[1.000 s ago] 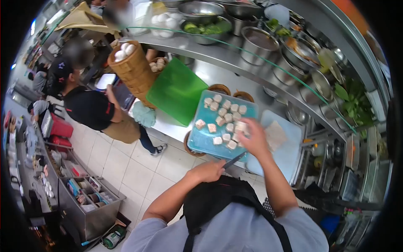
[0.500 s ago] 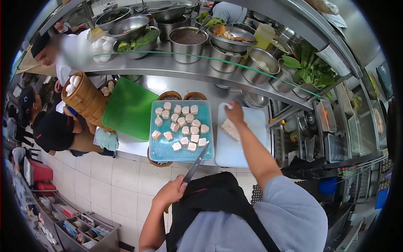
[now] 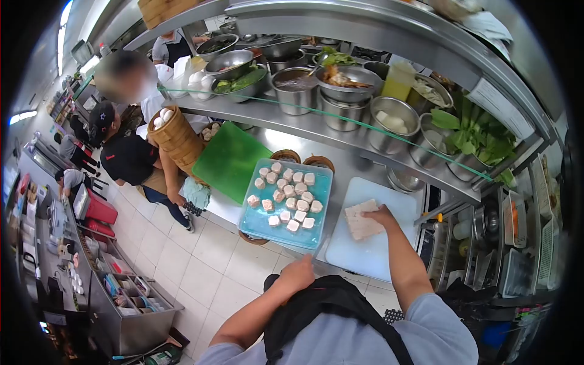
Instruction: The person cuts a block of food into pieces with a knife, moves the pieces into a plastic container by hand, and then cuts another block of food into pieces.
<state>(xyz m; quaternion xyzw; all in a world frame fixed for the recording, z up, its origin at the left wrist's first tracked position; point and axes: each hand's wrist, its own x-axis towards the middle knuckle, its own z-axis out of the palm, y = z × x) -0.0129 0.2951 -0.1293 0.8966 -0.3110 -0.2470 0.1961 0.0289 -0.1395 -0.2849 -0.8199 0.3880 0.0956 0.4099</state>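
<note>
Since the earlier frame, the right hand [image 3: 382, 216] has come from the far edge of the white cutting board [image 3: 359, 255] down to the pale slab [image 3: 359, 226], and the whole view has swung a little. Its fingers are close together, the tips on the slab's right-hand part; whether they grip it or only steady it, I cannot tell. Such a touch would keep the slab from sliding. The slab lies flat on the far half of the board, with the board's bare plastic showing around it, widest toward the near edge.

The left hand [image 3: 297, 275] is curled low by the apron, just off the near edge of the blue tray [image 3: 286, 240]. A knife showed in it before; now I cannot make one out well enough to say what it holds. Held back like that, it leaves the right hand a free path.

Pale cubes [image 3: 293, 225] sit loosely on the tray, mostly apart, probably so they do not stick; a margin runs along its near edge. Tray and board lie side by side on the steel surface [image 3: 342, 176], a narrow strip between them. The green board [image 3: 231, 164] slants beside the tray's left side, bamboo steamers [image 3: 319, 162] stand behind, and the loaded shelf [image 3: 328, 139] limits lifting at the far side.
</note>
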